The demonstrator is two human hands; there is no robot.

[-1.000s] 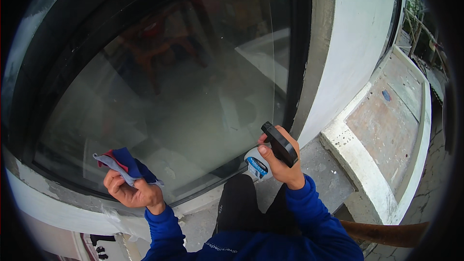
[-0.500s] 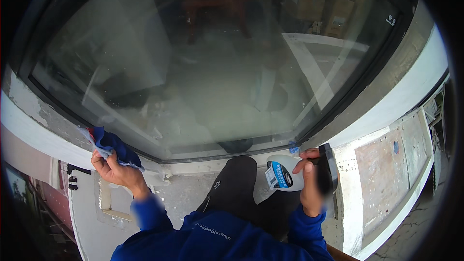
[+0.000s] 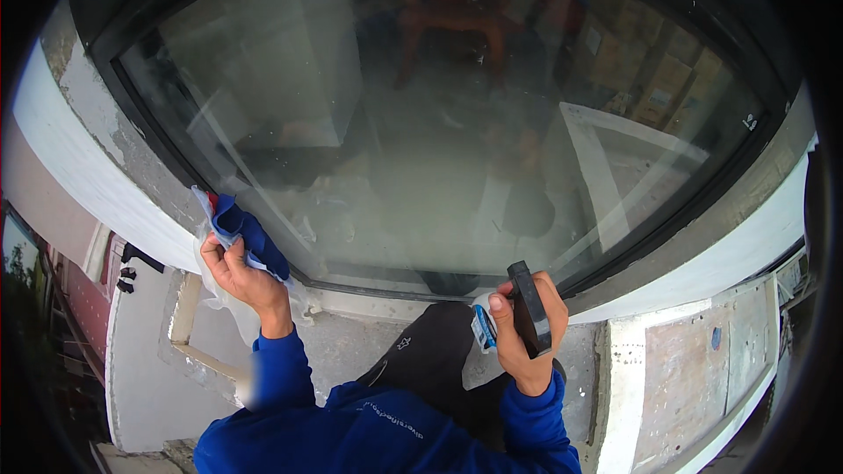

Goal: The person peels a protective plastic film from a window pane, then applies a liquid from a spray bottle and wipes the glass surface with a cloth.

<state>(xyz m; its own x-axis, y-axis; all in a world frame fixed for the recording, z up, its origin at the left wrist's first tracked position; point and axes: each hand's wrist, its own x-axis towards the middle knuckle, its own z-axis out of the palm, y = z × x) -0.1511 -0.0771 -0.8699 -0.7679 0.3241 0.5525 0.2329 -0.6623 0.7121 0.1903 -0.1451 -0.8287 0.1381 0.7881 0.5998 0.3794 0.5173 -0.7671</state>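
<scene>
My left hand (image 3: 248, 288) is closed on a bunched blue cloth (image 3: 256, 241) with red and whitish parts. It is near the lower left corner of a large dark-framed window (image 3: 413, 175); whether the cloth touches the frame I cannot tell. In my right hand (image 3: 520, 358) is a spray bottle with a black spray head (image 3: 529, 309). My fingers wrap round its upper part, and the head's end points toward the glass. The bottle's blue-and-white label (image 3: 483, 328) shows at a slant beside my thumb; much of its pale body is hidden by my hand.
A worn concrete and white-painted ledge (image 3: 694, 233) borders the window. To the right stands a white-edged panel (image 3: 689, 369) with a stained surface. Thin clear plastic (image 3: 224, 303) hangs by my left wrist. My dark-trousered knee (image 3: 430, 342) is just below the sill.
My right hand has swung the spray bottle left and up, turning its label mostly aside and its head toward the glass. The view has shifted; my left hand keeps the cloth.
</scene>
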